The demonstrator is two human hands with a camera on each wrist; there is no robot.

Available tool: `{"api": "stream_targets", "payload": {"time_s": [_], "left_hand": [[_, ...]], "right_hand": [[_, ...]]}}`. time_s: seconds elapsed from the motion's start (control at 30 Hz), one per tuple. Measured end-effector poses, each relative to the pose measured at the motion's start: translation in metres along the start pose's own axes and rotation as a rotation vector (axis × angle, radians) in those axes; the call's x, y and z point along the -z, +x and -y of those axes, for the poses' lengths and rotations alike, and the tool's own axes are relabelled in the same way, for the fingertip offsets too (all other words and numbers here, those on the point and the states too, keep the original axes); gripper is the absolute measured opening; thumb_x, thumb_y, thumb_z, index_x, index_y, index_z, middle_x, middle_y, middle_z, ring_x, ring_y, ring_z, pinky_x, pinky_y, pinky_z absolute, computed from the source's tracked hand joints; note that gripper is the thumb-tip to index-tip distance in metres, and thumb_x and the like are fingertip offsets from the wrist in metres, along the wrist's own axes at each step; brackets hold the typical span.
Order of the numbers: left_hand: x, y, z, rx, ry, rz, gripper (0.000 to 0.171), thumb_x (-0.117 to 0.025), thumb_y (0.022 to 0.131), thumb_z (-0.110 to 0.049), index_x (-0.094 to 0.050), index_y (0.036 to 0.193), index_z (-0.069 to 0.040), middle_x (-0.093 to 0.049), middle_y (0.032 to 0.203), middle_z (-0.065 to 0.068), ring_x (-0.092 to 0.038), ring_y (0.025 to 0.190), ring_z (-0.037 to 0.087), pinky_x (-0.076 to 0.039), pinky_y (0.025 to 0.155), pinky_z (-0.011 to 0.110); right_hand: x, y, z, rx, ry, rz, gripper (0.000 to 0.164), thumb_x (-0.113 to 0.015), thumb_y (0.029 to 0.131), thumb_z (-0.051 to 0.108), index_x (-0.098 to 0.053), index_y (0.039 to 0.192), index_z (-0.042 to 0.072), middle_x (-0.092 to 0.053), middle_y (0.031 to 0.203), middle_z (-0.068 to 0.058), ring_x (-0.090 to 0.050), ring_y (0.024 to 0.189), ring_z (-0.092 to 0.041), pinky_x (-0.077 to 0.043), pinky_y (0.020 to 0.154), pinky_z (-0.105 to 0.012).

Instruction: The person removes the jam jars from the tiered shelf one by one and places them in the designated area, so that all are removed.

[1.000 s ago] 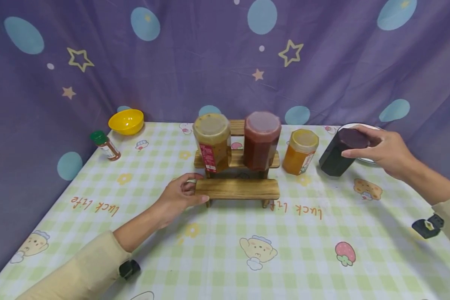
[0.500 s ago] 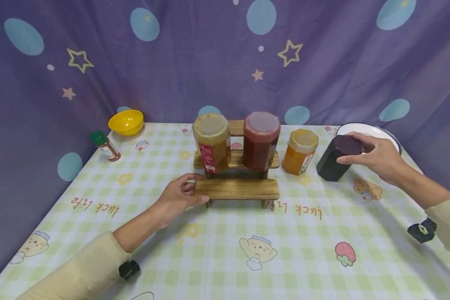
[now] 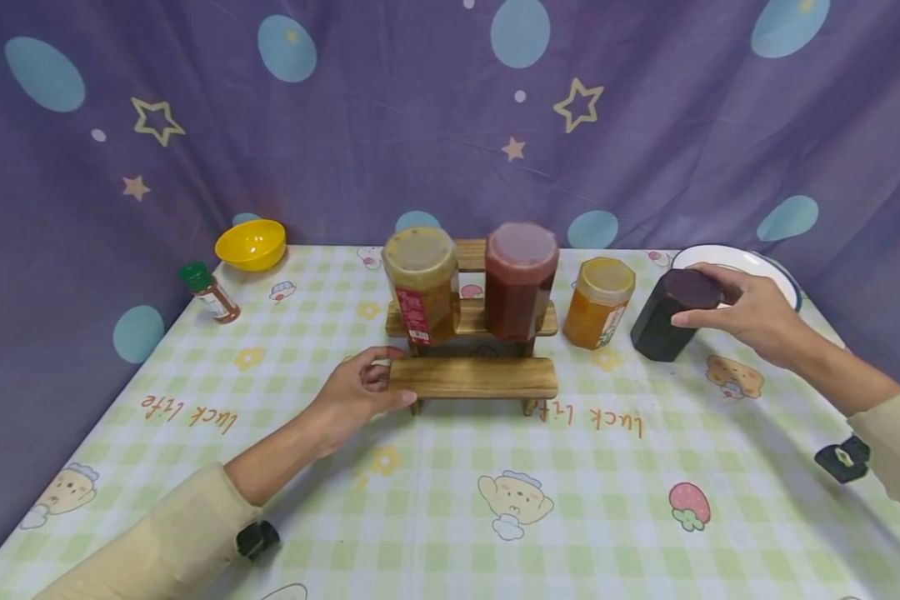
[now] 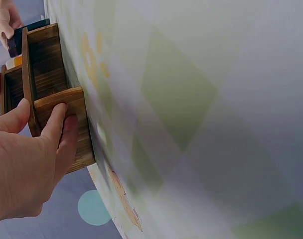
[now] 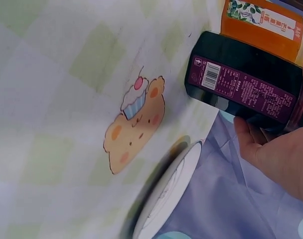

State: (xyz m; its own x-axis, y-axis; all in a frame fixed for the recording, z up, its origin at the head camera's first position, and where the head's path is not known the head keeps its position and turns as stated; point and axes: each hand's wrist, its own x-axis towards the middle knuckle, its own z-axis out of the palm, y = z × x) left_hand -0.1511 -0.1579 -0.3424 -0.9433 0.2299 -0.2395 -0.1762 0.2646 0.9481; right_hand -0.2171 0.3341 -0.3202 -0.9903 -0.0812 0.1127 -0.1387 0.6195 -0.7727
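My left hand (image 3: 356, 396) holds the left end of a small stepped wooden rack (image 3: 472, 379). In the left wrist view, its thumb lies on the step's edge and its fingers on the side panel (image 4: 74, 127). On the rack's upper step stand a jar of yellowish contents (image 3: 423, 287) and a dark red jar (image 3: 521, 283). Right of the rack, my right hand (image 3: 753, 317) grips a dark jar (image 3: 663, 321) near its lid. This jar stands on the tablecloth, its purple label (image 5: 241, 87) showing in the right wrist view. Beside it is a smaller orange jar (image 3: 598, 304).
A white plate (image 3: 783, 287) lies behind my right hand. At the far left are a yellow bowl (image 3: 251, 246) and a green-capped spice bottle (image 3: 212, 293). A checked tablecloth (image 3: 600, 508) covers the table, and a purple curtain (image 3: 390, 125) hangs behind it.
My right hand has brought the dark jar slightly nearer and left, setting it down upright; more of the plate shows. Over the last half second little moves. My left hand stays on the rack.
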Motion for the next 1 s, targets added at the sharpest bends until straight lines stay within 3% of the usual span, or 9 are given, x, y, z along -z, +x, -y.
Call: {"api": "stream_targets", "payload": {"time_s": [0.13,0.27,0.37,0.4,0.5,0.63,0.7,0.83,1.0], "left_hand": [[0.000,-0.001,0.000,-0.001,0.002,0.003,0.057,-0.076,0.083,-0.008,-0.048,0.132,-0.007,-0.035,0.083,0.004,-0.035,0.073,0.015,-0.039,0.065,0.030],[0.001,0.000,0.001,-0.009,-0.003,0.006,0.057,-0.076,0.083,-0.008,-0.048,0.132,-0.007,-0.034,0.081,0.003,-0.034,0.071,0.014,-0.039,0.065,0.029],[0.001,0.001,0.001,-0.011,-0.005,0.007,0.057,-0.076,0.083,-0.008,-0.047,0.132,-0.007,-0.033,0.079,0.003,-0.033,0.069,0.013,-0.038,0.064,0.029],[0.002,0.001,0.001,-0.012,-0.006,0.009,0.057,-0.076,0.083,-0.008,-0.047,0.132,-0.007,-0.033,0.079,0.002,-0.033,0.069,0.013,-0.038,0.064,0.029],[0.002,0.001,0.001,-0.013,-0.013,0.011,0.057,-0.076,0.083,-0.007,-0.047,0.132,-0.007,-0.033,0.077,0.002,-0.033,0.067,0.012,-0.039,0.064,0.028],[0.001,0.001,0.001,-0.013,-0.015,0.012,0.057,-0.076,0.083,-0.007,-0.047,0.132,-0.007,-0.034,0.078,0.002,-0.033,0.068,0.013,-0.039,0.064,0.029],[0.001,0.001,0.001,-0.011,-0.012,0.011,0.057,-0.076,0.083,-0.007,-0.047,0.132,-0.007,-0.034,0.079,0.002,-0.034,0.068,0.013,-0.039,0.064,0.029],[0.001,0.000,0.001,-0.008,-0.007,0.010,0.057,-0.076,0.083,-0.007,-0.047,0.132,-0.008,-0.036,0.080,0.003,-0.034,0.070,0.013,-0.039,0.065,0.029],[0.000,0.000,0.001,-0.009,-0.009,0.008,0.057,-0.075,0.083,-0.007,-0.047,0.132,-0.007,-0.036,0.081,0.003,-0.034,0.070,0.013,-0.039,0.065,0.029]], "right_hand": [[0.003,0.001,0.002,0.010,-0.043,0.039,0.070,-0.082,0.079,0.023,-0.048,0.138,0.010,-0.057,0.104,0.022,-0.054,0.092,0.012,-0.044,0.069,-0.011],[0.011,0.006,0.007,0.017,-0.095,0.127,0.076,-0.080,0.080,0.019,-0.041,0.144,0.009,-0.057,0.123,-0.004,-0.053,0.092,0.011,-0.045,0.069,-0.012],[0.022,0.012,0.018,0.013,-0.138,0.185,0.085,-0.079,0.081,0.019,-0.030,0.150,0.011,-0.048,0.136,-0.021,-0.055,0.105,0.000,-0.043,0.072,-0.009],[0.025,0.015,0.022,0.013,-0.146,0.194,0.087,-0.079,0.082,0.020,-0.027,0.152,0.012,-0.045,0.140,-0.022,-0.054,0.111,-0.006,-0.043,0.072,-0.008],[0.034,0.020,0.037,0.026,-0.129,0.186,0.087,-0.077,0.084,0.020,-0.024,0.154,0.016,-0.040,0.144,-0.022,-0.051,0.117,-0.005,-0.042,0.077,-0.005],[0.039,0.023,0.057,0.091,-0.098,0.138,0.083,-0.076,0.084,0.018,-0.028,0.152,0.020,-0.042,0.143,-0.018,-0.049,0.104,0.011,-0.042,0.081,-0.006],[0.038,0.024,0.066,0.114,-0.103,0.118,0.081,-0.077,0.084,0.019,-0.031,0.151,0.023,-0.045,0.142,-0.015,-0.048,0.105,0.011,-0.040,0.081,-0.006],[0.030,0.025,0.084,0.137,-0.092,0.104,0.080,-0.078,0.082,0.021,-0.035,0.149,0.027,-0.049,0.140,-0.009,-0.049,0.112,0.006,-0.038,0.080,-0.005],[0.013,0.024,0.105,0.192,0.035,0.130,0.077,-0.076,0.083,0.013,-0.037,0.148,0.024,-0.046,0.143,-0.005,-0.048,0.122,-0.008,-0.042,0.084,-0.009]]}}
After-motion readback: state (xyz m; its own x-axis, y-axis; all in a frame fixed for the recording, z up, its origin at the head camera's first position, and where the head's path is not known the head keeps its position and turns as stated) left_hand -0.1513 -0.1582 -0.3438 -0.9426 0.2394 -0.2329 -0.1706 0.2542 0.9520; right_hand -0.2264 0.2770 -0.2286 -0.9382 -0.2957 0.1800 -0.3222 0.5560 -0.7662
